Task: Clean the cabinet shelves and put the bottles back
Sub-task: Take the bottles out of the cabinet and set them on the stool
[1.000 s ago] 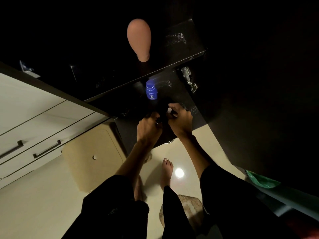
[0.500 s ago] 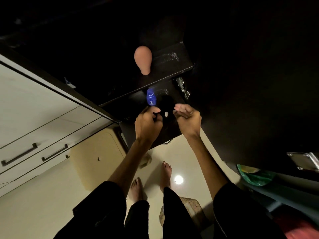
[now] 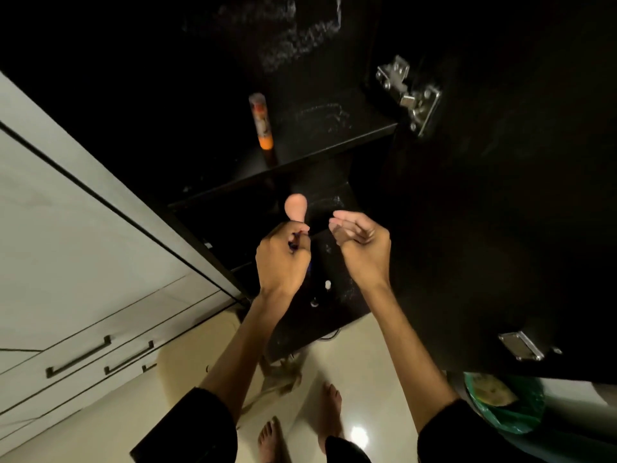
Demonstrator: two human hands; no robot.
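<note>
Right below the peach bottle (image 3: 295,208) on the middle shelf (image 3: 337,198), left hand (image 3: 280,259) has its fingers curled round something small and bluish I can't identify, right hand (image 3: 362,242) just beside it hangs loose and empty, so left looks nearer.

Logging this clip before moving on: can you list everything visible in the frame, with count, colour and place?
tall bottle: 1, orange and white, upper shelf
pink bulb-shaped item: 1, pink, middle shelf, above left hand
small white-tipped items: 2, dark, lower shelf; kind unclear
hinges: 2, silver, cabinet door
drawers: white, dark handles, left
green bag: 1, lower right
left hand: grips something small and dark
right hand: fingers loosely curled, holds nothing
feet: 2, bare, on floor
</note>
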